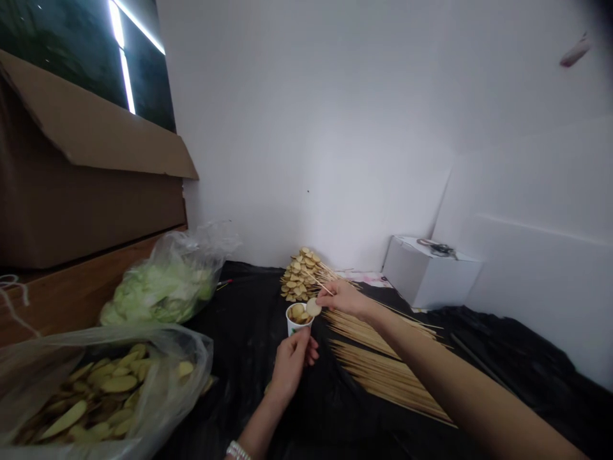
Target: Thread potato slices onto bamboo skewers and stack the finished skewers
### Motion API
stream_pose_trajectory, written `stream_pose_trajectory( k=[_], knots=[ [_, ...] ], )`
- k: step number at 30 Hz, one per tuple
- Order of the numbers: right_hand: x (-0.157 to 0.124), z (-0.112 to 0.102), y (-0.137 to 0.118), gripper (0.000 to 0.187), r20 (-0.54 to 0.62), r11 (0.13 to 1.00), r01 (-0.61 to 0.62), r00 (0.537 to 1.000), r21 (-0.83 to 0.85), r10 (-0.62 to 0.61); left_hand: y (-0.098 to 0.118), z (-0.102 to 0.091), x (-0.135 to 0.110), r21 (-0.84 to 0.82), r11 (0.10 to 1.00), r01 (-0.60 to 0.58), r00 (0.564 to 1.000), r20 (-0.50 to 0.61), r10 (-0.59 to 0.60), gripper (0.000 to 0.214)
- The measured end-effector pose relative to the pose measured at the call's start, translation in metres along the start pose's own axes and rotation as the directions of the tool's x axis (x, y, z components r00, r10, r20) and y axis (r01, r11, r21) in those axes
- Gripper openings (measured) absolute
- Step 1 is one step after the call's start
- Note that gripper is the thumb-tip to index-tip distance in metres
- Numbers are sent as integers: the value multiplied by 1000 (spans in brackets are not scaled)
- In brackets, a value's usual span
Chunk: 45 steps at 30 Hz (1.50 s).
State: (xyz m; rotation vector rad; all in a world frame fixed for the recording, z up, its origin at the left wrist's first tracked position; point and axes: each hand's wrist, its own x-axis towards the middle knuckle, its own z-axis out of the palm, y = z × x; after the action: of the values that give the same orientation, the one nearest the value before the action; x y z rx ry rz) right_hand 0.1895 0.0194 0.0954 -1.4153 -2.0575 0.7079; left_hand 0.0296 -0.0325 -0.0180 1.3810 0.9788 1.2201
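In the head view, the left hand [290, 361] wraps its fingers low around a small white cup [293, 328], probably paper, which sits just in front of the wearer, filled with pale slices. Gripping low presumably steadies it and leaves the mouth free. The right hand [341, 297] pinches a pale round slice [313, 307] at the cup's rim, fingers closed narrowly; a thin wooden stick [313, 278] slants up from the same grip, seemingly held too.

2 bundles of thin tan wooden sticks [385, 377] lie roughly parallel to the right, likely so that 1 can be drawn easily. Behind the cup, a heap of yellowish slices on sticks [299, 275] has its loaded ends gathered together. The black plastic sheet [239, 358] underneath probably protects the surface.

The open clear plastic bag of slices [204, 354] is cut off at the left edge. The cup's base is hidden by the left hand, and whether the stick pierces the slice cannot be told. The dark object [438, 248] on the white box [440, 281] is too small to identify.
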Motion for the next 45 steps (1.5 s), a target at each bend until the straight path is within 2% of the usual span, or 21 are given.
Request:
stream_pose_trajectory(
  k=[3, 6, 9, 12, 14, 16, 19, 20, 22, 25, 27, 31, 36, 40, 45],
  knots=[
    [-20, 0, 3, 17, 35, 995, -24, 999, 96, 21, 6, -2, 2, -151, 988, 20, 997, -71, -31, 61],
    [-37, 9, 2, 15, 46, 975, -32, 999, 220, 22, 12, -3, 0, -249, 968, 11, 994, -100, -37, 55],
    [-45, 23, -1, 11, 38, 950, -28, 999, 310, 17, 16, -5, -3, -289, 957, 38, 998, -37, -50, 43],
    [-50, 33, -3, 11, 28, 950, -3, 1000, 313, -6, 16, -7, -4, -380, 917, 121, 993, 41, -114, 31],
    [-54, 37, -3, 20, -22, 963, 42, 999, 267, -38, 16, -10, -3, -511, 837, 195, 980, 74, -183, 25],
    [-61, 40, 1, 32, -139, 981, 94, 988, 169, -71, 17, -13, -1, -633, 734, 245, 966, 98, -238, 19],
    [-69, 44, 12, 35, -320, 991, 131, 938, -38, -137, 21, -18, 0, -743, 600, 297, 943, 129, -307, 7],
    [-70, 44, 16, 33, -343, 987, 124, 927, -107, -153, 24, -20, 0, -769, 558, 312, 933, 137, -333, 3],
    [-67, 43, 22, 28, -340, 974, 90, 927, -207, -158, 30, -24, 1, -815, 481, 323, 915, 140, -377, 10],
    [-52, 35, 20, 17, -280, 970, 59, 952, -234, -125, 35, -31, 1, -867, 416, 276, 903, 86, -421, 16],
    [-38, 30, 13, 12, -219, 967, 73, 967, -246, -129, 35, -33, 2, -878, 411, 246, 895, 42, -445, 16],
    [-15, 32, 0, 9, -130, 935, 108, 979, -339, -160, 29, -33, 5, -860, 461, 218, 888, -21, -460, 14],
    [7, 38, -5, 12, -118, 916, 83, 983, -393, -139, 24, -31, 6, -831, 512, 218, 884, -54, -464, 11],
    [15, 33, -6, 16, -109, 893, 85, 983, -441, -147, 21, -30, 6, -786, 579, 219, 895, -76, -440, 7],
    [16, 31, -15, 16, 48, 856, 175, 984, -486, -174, 14, -28, 6, -747, 629, 215, 929, -42, -367, 10]
  ],
)
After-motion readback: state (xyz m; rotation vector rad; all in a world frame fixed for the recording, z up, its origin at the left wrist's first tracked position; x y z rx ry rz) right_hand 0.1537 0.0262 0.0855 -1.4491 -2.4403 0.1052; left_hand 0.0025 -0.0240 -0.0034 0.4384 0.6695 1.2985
